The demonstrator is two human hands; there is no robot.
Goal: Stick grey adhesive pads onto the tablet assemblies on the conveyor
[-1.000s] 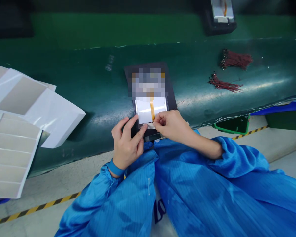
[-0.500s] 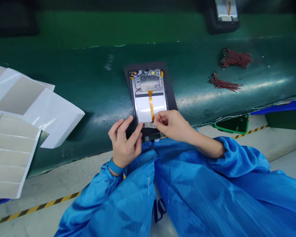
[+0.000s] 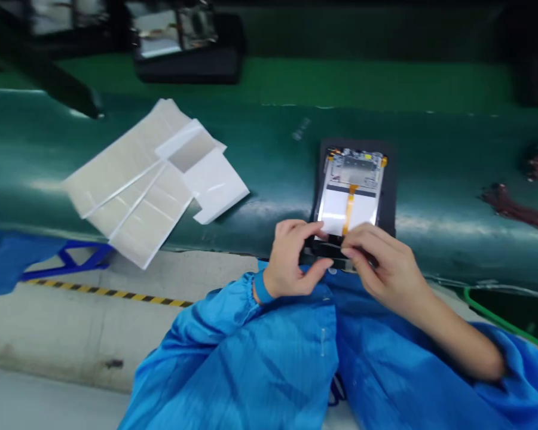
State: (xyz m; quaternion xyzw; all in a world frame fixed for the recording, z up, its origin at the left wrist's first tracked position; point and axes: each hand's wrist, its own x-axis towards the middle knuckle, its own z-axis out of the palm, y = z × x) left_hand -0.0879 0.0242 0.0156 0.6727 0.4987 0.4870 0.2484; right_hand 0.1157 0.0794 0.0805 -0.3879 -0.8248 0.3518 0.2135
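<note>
An opened tablet (image 3: 326, 203) lies on a dark mat (image 3: 389, 179), showing its circuit board (image 3: 356, 170), a white battery and an orange ribbon cable (image 3: 348, 210). At its lower left corner is my left hand (image 3: 291, 260), thumb and forefinger spread apart around that corner, with nothing seen between them. My right hand (image 3: 385, 266) is over the lower right edge, its thumb and forefinger pinched together. Whatever is in that pinch is too small or hidden to make out. Both hands cover parts of the tablet's lower end.
Sheets of pale adhesive strips (image 3: 130, 179) lie to the left, with a folded white sheet (image 3: 219, 182) on top. Bundles of dark red wires (image 3: 515, 203) are at the right. Behind, a black tray (image 3: 192, 65) holds another opened device. A green-rimmed bin (image 3: 502, 313) stands below the bench's right edge.
My view has swung left, so the bench things appear farther right. My left hand's fingers have shifted, thumb now apart from forefinger. The grey strip at the tablet's lower end no longer shows.
</note>
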